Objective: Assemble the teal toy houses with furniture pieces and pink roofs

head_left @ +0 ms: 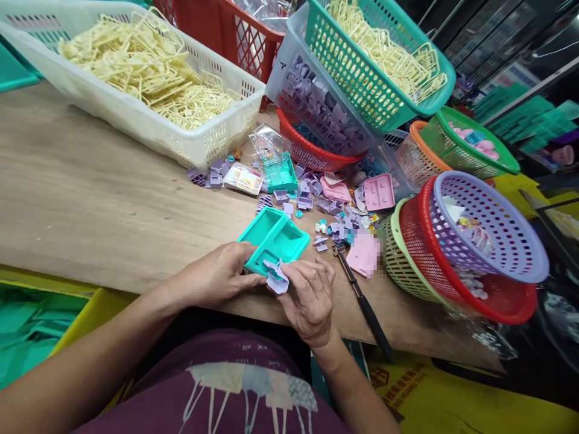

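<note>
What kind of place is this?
Likely an assembly workshop, perhaps for toys: a white crate heaped with yellow parts, stacked baskets, and a teal box handheld at a table strewn with purple pieces.

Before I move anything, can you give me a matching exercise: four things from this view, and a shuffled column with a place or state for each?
Things
1. Larger teal case
2. Nearest lilac piece
3. White basket
4. Black-handled tool

Places and states
A. Heaped with yellow parts
B. Gripped by the left hand
C. Lying to the right of the right hand, held by neither hand
D. At the fingertips of the right hand

Right pairs: 1-B, 2-D, 3-A, 4-C
</note>
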`<action>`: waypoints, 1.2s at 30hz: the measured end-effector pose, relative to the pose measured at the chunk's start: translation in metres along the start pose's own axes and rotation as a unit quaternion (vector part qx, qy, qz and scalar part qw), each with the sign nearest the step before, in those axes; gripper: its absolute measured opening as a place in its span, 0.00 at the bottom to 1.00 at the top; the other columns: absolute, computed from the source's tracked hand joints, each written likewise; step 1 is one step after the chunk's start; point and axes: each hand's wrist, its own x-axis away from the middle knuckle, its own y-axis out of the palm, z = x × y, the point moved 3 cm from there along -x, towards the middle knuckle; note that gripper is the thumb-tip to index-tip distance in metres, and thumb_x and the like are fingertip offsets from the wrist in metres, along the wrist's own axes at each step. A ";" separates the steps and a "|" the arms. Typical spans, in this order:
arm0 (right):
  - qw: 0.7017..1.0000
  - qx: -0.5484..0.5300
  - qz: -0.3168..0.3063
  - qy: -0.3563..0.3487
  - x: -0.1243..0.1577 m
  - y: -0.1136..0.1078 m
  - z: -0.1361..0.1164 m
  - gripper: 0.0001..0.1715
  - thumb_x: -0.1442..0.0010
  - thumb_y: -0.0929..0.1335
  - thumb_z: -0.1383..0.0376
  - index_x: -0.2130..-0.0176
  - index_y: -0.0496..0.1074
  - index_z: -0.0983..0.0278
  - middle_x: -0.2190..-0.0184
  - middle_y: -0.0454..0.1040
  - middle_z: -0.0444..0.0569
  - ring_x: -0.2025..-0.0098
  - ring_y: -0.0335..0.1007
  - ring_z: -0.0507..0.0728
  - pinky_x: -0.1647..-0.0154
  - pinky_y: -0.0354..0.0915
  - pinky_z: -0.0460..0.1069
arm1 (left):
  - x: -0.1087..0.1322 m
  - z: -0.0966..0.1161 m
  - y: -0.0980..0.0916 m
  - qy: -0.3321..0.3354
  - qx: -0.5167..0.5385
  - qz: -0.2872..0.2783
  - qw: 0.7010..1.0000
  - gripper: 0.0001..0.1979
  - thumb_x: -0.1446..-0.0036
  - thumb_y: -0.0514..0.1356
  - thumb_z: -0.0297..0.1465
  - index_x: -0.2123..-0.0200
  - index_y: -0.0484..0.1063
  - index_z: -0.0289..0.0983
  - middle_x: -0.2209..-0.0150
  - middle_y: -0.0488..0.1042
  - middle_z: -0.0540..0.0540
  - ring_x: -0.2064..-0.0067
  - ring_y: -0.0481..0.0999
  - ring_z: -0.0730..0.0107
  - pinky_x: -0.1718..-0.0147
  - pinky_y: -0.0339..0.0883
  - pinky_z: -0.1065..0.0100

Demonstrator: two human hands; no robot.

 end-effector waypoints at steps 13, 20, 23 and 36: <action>0.995 0.014 -0.097 0.022 -0.001 -0.009 0.002 0.17 0.38 0.70 0.67 0.48 0.70 0.63 0.57 0.78 0.49 0.54 0.73 0.57 0.39 0.53 0.61 | -0.002 0.002 0.006 -0.017 -0.062 -0.010 0.998 0.09 0.40 0.61 0.35 0.69 0.71 0.36 0.68 0.77 0.48 0.66 0.73 0.67 0.66 0.63 0.70; 0.986 0.075 -0.147 0.014 -0.014 -0.020 -0.001 0.16 0.37 0.69 0.67 0.48 0.70 0.65 0.58 0.76 0.52 0.56 0.72 0.59 0.38 0.53 0.63 | -0.004 0.008 0.009 0.012 -0.140 0.022 0.990 0.09 0.40 0.61 0.36 0.68 0.73 0.35 0.68 0.77 0.46 0.67 0.75 0.67 0.66 0.63 0.70; 0.990 0.024 -0.134 0.035 -0.013 -0.014 0.006 0.17 0.38 0.70 0.65 0.49 0.69 0.62 0.58 0.76 0.49 0.55 0.72 0.58 0.38 0.54 0.63 | -0.005 0.009 0.007 0.010 -0.125 0.025 0.992 0.09 0.40 0.61 0.35 0.67 0.74 0.35 0.67 0.77 0.46 0.67 0.75 0.67 0.66 0.64 0.70; 0.991 0.057 -0.114 0.043 0.000 -0.013 0.004 0.18 0.36 0.68 0.65 0.46 0.69 0.64 0.58 0.76 0.51 0.55 0.70 0.60 0.41 0.53 0.63 | -0.003 0.016 0.017 0.016 -0.153 0.011 0.988 0.07 0.37 0.57 0.31 0.65 0.73 0.35 0.64 0.77 0.44 0.61 0.74 0.62 0.61 0.64 0.66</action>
